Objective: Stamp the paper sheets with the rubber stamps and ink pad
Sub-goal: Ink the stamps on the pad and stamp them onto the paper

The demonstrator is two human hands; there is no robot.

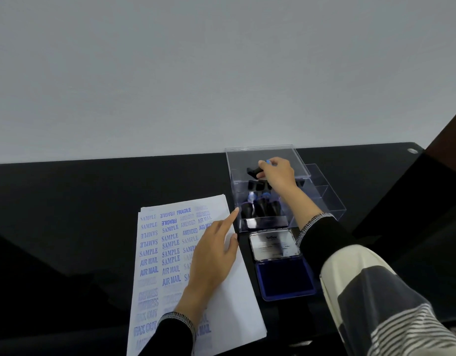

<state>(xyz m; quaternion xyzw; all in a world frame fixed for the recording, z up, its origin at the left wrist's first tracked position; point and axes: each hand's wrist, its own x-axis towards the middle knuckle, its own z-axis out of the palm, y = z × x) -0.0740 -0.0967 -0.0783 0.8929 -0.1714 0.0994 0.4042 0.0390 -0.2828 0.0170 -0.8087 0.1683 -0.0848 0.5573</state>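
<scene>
A stack of white paper sheets lies on the black desk, its top sheet covered with blue prints such as SAMPLE, FRAGILE and AIR MAIL. My left hand rests flat on the sheet, index finger stretched toward the clear stamp box. Over the far part of that box, my right hand grips a black rubber stamp. Several more black stamps stand in the box's near compartment. The ink pad lies open in front of the box, dark blue, with its silver lid folded back.
The black desk runs to a pale wall. The box's clear lid stands open behind it, and a clear divider tray sits to its right. A dark panel rises at the far right.
</scene>
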